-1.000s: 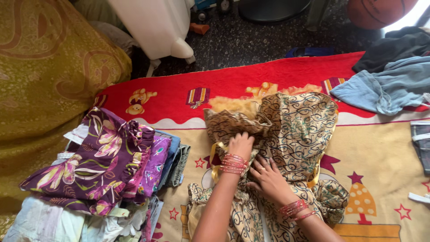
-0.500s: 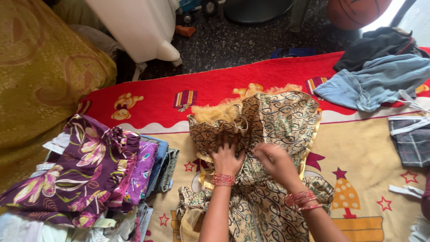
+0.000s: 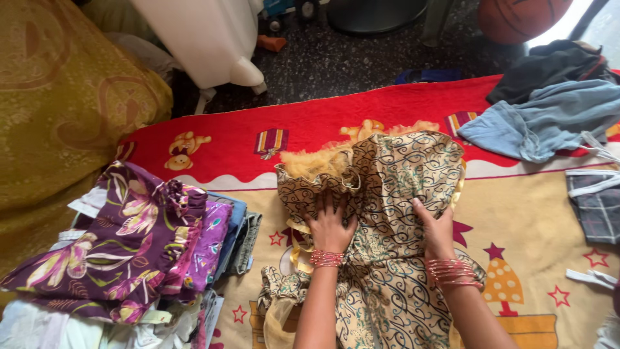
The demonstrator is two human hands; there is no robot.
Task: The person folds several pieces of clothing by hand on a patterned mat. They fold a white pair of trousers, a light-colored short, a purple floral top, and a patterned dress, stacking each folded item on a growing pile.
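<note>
a soft, thin garment (image 3: 394, 213) of beige cloth, covered in dark scrolling swirls, lies crumpled on the blanket (image 3: 529, 213) in the middle of the view. its upper edge carries a fuzzy mustard-yellow trim (image 3: 316, 161), and a yellow lining shows at the left fold. the cloth bunches in loose ridges and runs down toward the lower edge between the forearms.

left hand (image 3: 330, 223) lies flat on the left part of the garment, fingers spread, palm down, pressing and not clenched; pink bangles (image 3: 327, 258) sit at the wrist. right hand (image 3: 436, 227) rests on the right side of the garment, fingers laid along a fold; whether it pinches the cloth i cannot tell. more bangles ring that wrist.

the blanket is flat, red at the far band and tan nearer, printed with stars and cartoon shapes. bare tan blanket lies open to the right of the garment. to the left, close by, a stack of folded clothes (image 3: 129, 245), purple floral on top. far right, a blue-grey garment (image 3: 536, 123) and a checked piece (image 3: 597, 200). beyond the red edge, dark speckled floor (image 3: 349, 58).
</note>
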